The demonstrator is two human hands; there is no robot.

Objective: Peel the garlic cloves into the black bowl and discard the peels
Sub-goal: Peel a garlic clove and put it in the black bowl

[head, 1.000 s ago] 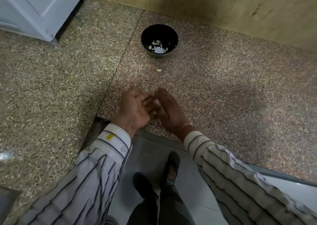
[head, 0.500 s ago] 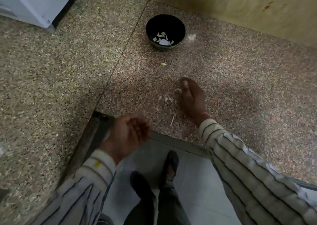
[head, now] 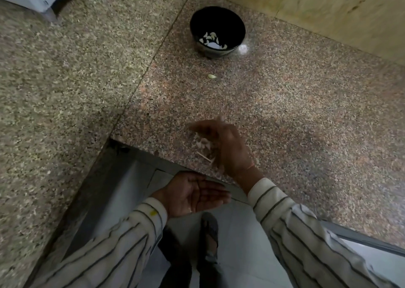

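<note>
Garlic peels [head: 203, 144] lie in a loose heap at the worktop [head: 295, 116] edge. We see our blurred right hand [head: 228, 147] at their three o'clock, grip unreadable. Our left hand [head: 195, 194] waits open-palmed at six o'clock, below the edge.

A round black bowl [head: 217, 31] holding peeled white garlic cloves [head: 212, 40] is seen on the speckled granite counter [head: 285, 103]. A blurred right hand [head: 228, 147] is held over papery peels [head: 203, 145], and an upturned left hand [head: 195, 194] is cupped below the counter edge.
</note>
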